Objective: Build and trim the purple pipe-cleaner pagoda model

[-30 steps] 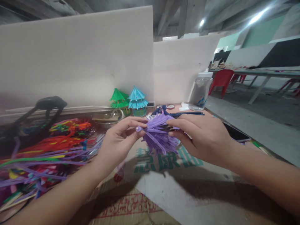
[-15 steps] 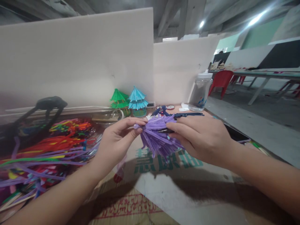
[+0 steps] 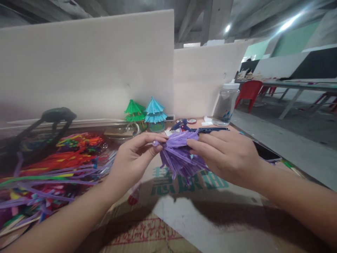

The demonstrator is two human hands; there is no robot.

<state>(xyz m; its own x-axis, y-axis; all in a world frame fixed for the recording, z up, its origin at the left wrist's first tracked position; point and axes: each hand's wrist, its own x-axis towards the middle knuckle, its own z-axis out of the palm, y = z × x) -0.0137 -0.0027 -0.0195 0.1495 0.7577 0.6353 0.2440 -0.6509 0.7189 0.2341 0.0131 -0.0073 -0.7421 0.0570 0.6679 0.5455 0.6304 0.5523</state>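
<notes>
A cone-shaped bundle of purple pipe cleaners [image 3: 180,158] is held above the table, its tip pointing left and its strands fanning out right and down. My left hand [image 3: 138,156] pinches the tip between thumb and fingers. On the other side, my right hand [image 3: 226,151] has its fingers closed at the strands' edge. What lies inside those fingers is hidden by the hand and the strands. Behind the bundle lies a dark blue glue gun [image 3: 181,124], and a green roofed model [image 3: 133,111] and a blue one [image 3: 155,112] stand at the back.
Loose coloured pipe cleaners [image 3: 58,165] heap up on the left, near a black strap-like frame [image 3: 58,114]. A clear water bottle [image 3: 228,103] stands at the back right, and a dark phone-like slab [image 3: 265,151] lies right. White panels [image 3: 86,66] close off the rear.
The dark slim tip that showed at my right fingers is now out of sight. Both hands and the purple bundle have hardly shifted.
</notes>
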